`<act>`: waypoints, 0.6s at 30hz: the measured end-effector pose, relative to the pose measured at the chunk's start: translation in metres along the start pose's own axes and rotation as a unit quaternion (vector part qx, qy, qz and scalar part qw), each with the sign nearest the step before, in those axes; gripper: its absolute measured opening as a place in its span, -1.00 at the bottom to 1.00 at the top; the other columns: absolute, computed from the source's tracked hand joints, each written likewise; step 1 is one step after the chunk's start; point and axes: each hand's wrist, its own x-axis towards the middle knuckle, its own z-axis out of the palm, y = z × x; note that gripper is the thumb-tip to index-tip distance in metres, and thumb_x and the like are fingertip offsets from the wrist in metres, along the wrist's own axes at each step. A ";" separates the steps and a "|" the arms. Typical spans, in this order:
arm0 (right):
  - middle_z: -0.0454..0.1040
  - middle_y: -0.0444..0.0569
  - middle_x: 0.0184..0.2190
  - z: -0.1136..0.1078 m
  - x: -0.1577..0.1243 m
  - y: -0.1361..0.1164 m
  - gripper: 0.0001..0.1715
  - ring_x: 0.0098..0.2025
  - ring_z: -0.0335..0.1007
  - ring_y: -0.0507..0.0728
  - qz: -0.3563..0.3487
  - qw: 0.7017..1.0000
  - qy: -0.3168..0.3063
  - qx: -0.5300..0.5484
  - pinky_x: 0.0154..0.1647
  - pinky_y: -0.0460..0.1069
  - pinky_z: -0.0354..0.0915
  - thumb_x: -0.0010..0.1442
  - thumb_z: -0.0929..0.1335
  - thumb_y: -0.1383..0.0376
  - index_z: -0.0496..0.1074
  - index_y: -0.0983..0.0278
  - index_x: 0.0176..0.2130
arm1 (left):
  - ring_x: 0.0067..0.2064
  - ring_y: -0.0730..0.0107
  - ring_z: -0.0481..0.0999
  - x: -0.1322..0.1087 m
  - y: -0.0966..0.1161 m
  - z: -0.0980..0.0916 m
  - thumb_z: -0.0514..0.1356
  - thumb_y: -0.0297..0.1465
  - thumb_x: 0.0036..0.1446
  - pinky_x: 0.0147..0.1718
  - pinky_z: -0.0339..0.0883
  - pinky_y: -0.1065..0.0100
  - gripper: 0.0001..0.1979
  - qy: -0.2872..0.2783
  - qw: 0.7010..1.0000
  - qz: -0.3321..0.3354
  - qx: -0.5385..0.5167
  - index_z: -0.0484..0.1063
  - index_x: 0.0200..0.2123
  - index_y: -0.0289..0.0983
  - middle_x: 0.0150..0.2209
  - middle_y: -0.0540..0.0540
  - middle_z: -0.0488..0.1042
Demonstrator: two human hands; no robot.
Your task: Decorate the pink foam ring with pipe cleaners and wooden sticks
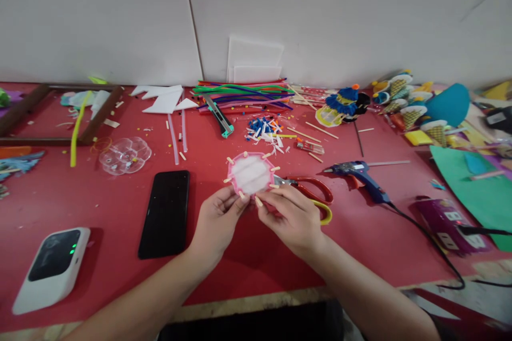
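Note:
Between my hands is a small white disc with a pink rim [251, 175], with several short pale wooden sticks standing around its edge. My left hand [220, 218] grips the rim at the lower left, thumb on top. My right hand [294, 218] is closed at the lower right of the rim, its thumb and fingers pinching one of the short sticks [259, 202] at the edge. Behind the right hand lie scissors [314, 189] with red and yellow handles, partly covered by that hand. A blue hot glue gun [360, 173] rests farther right, a glue stick in its back.
A black phone [165, 214] and a white device [52, 269] lie at left. Beyond the disc are a box cutter [218, 116], cut bits [266, 133] and pipe cleaners [244, 95]. At right, a purple power strip [452, 224] feeds cords across the red table.

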 end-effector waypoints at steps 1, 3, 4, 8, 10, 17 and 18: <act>0.55 -0.04 -0.43 0.000 0.000 0.000 -0.90 -0.38 0.50 0.05 -0.002 1.000 0.000 -0.001 -0.29 -0.05 0.47 0.21 0.37 0.42 0.52 0.29 -0.25 | -0.26 0.28 0.65 0.000 0.000 0.000 0.45 -0.36 -0.13 -0.12 0.53 0.28 -0.74 0.001 1.000 -0.001 -0.004 0.60 -0.31 -0.30 -0.32 -0.11 0.67; 0.55 -0.03 -0.42 0.000 -0.001 0.001 -0.90 -0.37 0.50 0.04 -0.008 1.000 -0.006 -0.005 -0.27 -0.06 0.47 0.22 0.37 0.42 0.52 0.31 -0.25 | -0.29 0.29 0.65 0.001 -0.001 -0.001 0.46 -0.36 -0.14 -0.14 0.54 0.27 -0.75 0.002 1.000 -0.002 -0.014 0.59 -0.34 -0.29 -0.35 -0.09 0.67; 0.55 -0.03 -0.41 0.000 -0.002 0.001 -0.90 -0.36 0.49 0.04 -0.012 1.000 -0.012 -0.009 -0.25 -0.06 0.47 0.24 0.36 0.41 0.52 0.31 -0.25 | -0.30 0.29 0.65 0.002 -0.001 -0.001 0.46 -0.35 -0.14 -0.14 0.55 0.26 -0.76 0.002 1.000 -0.002 -0.019 0.58 -0.35 -0.29 -0.37 -0.09 0.66; 0.56 -0.03 -0.38 -0.003 -0.002 0.001 -0.85 -0.32 0.50 0.04 -0.035 0.998 -0.048 -0.036 -0.20 -0.08 0.45 0.28 0.32 0.41 0.52 0.32 -0.21 | -0.32 0.32 0.64 0.003 -0.003 -0.003 0.47 -0.36 -0.15 -0.16 0.55 0.27 -0.75 0.001 1.000 0.002 -0.028 0.58 -0.35 -0.30 -0.39 -0.06 0.66; 0.57 -0.01 -0.36 -0.005 -0.002 0.001 -0.82 -0.30 0.50 0.05 -0.041 0.997 -0.057 -0.042 -0.19 -0.07 0.45 0.30 0.30 0.42 0.51 0.33 -0.19 | -0.33 0.35 0.64 0.002 -0.003 -0.004 0.46 -0.37 -0.14 -0.17 0.55 0.29 -0.76 0.001 1.000 0.006 -0.029 0.57 -0.35 -0.30 -0.40 -0.05 0.65; 0.57 0.01 -0.34 -0.008 0.000 0.000 -0.77 -0.32 0.49 0.07 -0.038 0.996 -0.059 -0.049 -0.23 -0.04 0.45 0.32 0.25 0.43 0.50 0.32 -0.17 | -0.34 0.43 0.63 0.003 -0.003 -0.004 0.48 -0.36 -0.15 -0.24 0.52 0.45 -0.77 -0.016 1.000 -0.001 -0.024 0.59 -0.37 -0.28 -0.41 -0.03 0.65; 0.57 0.00 -0.35 -0.008 0.000 0.000 -0.76 -0.33 0.48 0.07 -0.042 0.996 -0.055 -0.051 -0.25 -0.04 0.44 0.32 0.25 0.44 0.50 0.32 -0.18 | -0.33 0.44 0.63 0.003 -0.003 -0.004 0.48 -0.36 -0.16 -0.25 0.51 0.48 -0.76 -0.019 1.000 -0.006 -0.022 0.60 -0.37 -0.28 -0.41 -0.03 0.65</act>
